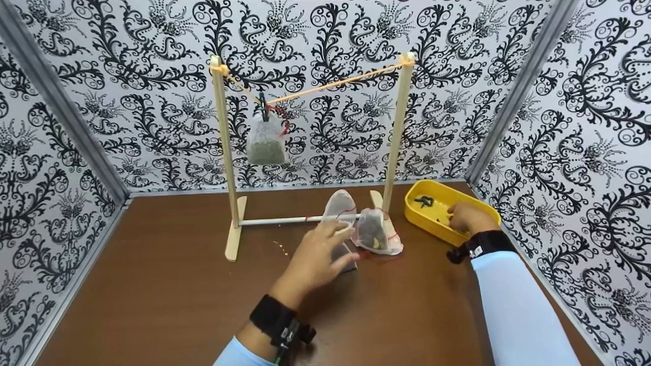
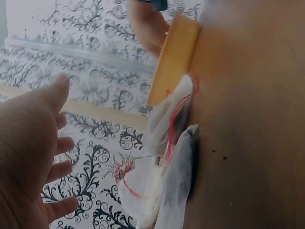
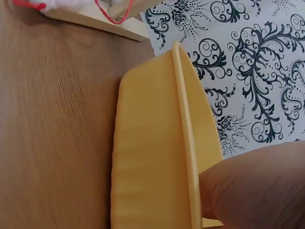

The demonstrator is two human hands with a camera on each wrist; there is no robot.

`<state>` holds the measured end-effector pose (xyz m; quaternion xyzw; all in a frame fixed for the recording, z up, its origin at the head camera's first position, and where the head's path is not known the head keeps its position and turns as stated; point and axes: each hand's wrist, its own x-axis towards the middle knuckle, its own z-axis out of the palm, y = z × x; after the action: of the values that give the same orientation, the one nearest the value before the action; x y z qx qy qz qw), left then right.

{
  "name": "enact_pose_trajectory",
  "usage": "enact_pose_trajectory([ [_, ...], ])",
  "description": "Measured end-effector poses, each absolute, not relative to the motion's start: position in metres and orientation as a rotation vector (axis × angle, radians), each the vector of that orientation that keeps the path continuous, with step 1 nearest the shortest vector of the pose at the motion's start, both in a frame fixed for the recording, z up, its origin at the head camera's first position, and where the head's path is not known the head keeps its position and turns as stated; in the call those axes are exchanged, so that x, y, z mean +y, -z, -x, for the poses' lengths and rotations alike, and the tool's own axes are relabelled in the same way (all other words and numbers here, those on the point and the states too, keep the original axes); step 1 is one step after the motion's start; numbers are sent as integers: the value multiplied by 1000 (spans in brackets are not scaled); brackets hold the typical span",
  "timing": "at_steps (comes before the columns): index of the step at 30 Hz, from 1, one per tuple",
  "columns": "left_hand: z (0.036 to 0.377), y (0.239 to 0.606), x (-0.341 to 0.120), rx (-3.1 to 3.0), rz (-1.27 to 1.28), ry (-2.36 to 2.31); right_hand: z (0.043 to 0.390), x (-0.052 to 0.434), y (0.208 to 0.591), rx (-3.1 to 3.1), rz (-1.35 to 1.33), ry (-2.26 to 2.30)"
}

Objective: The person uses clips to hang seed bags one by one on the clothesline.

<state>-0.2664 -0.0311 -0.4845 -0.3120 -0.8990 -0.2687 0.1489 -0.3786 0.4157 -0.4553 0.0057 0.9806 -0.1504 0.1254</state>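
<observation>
Left hand (image 1: 318, 256), fingers spread and empty, hovers over the mesh bags (image 1: 374, 231) on the table (image 1: 152, 284); right hand (image 1: 468, 216) reaches into the yellow tray (image 1: 432, 223), grasp hidden; best pinch one clip (image 1: 423, 201) cleanly

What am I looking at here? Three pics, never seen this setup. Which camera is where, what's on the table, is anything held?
No machine: a person works with bare hands, wearing three cameras. The wide picture comes from the head; the two close-ups come from the wrists.

On the brown table stands a wooden rack with a cord on top; one mesh bag hangs clipped to it. More mesh bags lie by its base, beside a yellow tray holding small clips.

The left hand reaches, fingers spread, to the bags on the table, holding nothing. The right hand is in the tray; its fingers are hidden, so whether it holds a clip is unclear.
</observation>
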Motion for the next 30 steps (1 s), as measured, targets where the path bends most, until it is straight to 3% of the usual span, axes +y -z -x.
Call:
enact_pose_trajectory([
  [16, 254, 485, -21, -2665, 991, 763, 372, 420, 458, 2951, 35, 235],
  [30, 256, 473, -33, -2619, 943, 795, 381, 419, 454, 2993, -25, 580],
])
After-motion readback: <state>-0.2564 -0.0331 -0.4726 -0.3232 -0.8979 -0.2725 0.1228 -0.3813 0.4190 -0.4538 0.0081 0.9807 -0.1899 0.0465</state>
